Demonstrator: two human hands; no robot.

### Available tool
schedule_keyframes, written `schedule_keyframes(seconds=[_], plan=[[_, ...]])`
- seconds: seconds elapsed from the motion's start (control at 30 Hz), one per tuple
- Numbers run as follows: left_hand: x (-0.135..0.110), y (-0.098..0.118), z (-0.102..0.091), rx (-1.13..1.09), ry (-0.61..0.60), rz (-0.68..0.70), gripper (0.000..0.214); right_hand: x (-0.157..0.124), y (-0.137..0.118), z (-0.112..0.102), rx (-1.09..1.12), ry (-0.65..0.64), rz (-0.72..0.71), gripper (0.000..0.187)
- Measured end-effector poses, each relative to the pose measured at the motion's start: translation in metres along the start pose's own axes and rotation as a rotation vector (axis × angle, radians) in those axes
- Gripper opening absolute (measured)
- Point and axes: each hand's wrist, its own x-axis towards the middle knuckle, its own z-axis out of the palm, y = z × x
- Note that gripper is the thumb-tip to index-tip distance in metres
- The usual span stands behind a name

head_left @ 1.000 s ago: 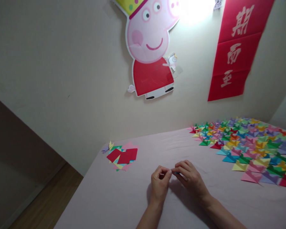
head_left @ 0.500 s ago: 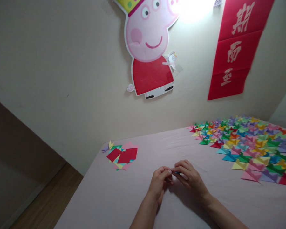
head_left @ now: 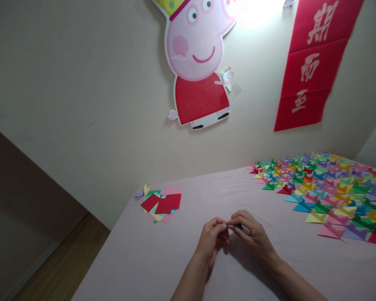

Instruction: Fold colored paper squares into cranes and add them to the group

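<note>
My left hand point(head_left: 211, 240) and my right hand point(head_left: 249, 233) meet over the pink cloth-covered surface point(head_left: 163, 259), fingertips pinched together. Between them shows a small blue folded paper piece point(head_left: 235, 225), mostly hidden by the fingers. Both hands are closed on it. A loose stack of flat coloured paper squares point(head_left: 161, 204), red on top, lies to the left of my hands. Several folded paper shapes point(head_left: 326, 190) in many colours are spread in rows to the right.
Two small folded pieces point(head_left: 143, 192) sit by the stack's far corner. The surface's left edge drops to a wooden floor point(head_left: 59, 267). A cartoon pig cutout point(head_left: 197, 62) and a red banner point(head_left: 310, 62) hang on the wall behind.
My left hand has turned a little and drawn in closer to the right hand. The pinch on the blue paper stays. The papers on the surface have not moved.
</note>
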Motion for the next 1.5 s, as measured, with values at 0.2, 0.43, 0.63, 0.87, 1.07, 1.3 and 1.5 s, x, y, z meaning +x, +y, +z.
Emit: schedule_keyframes(seconds=[0.2,0.43,0.63,0.87,1.07,1.3,1.5], plan=[[-0.003,-0.005,0.003,0.284,0.097,0.281,0.017,0.003,-0.002,-0.001,0.165,0.008,0.274,0.026],[-0.001,-0.012,0.001,0.489,0.201,0.407,0.013,0.002,0.0,0.004,0.277,-0.013,0.419,0.029],[0.001,-0.02,0.005,0.468,0.202,0.387,0.014,0.003,-0.002,0.005,0.337,0.015,0.467,0.031],[-0.006,-0.017,0.01,0.509,0.228,0.425,0.012,0.003,-0.002,0.006,0.459,0.043,0.543,0.036],[-0.004,-0.017,0.008,0.516,0.256,0.463,0.012,0.003,-0.003,0.008,0.472,0.067,0.569,0.037],[-0.001,-0.023,0.006,0.539,0.249,0.481,0.011,0.005,-0.011,0.008,0.481,0.052,0.599,0.039],[-0.002,-0.024,0.006,0.527,0.213,0.426,0.009,0.004,-0.01,0.01,0.484,0.054,0.64,0.044]])
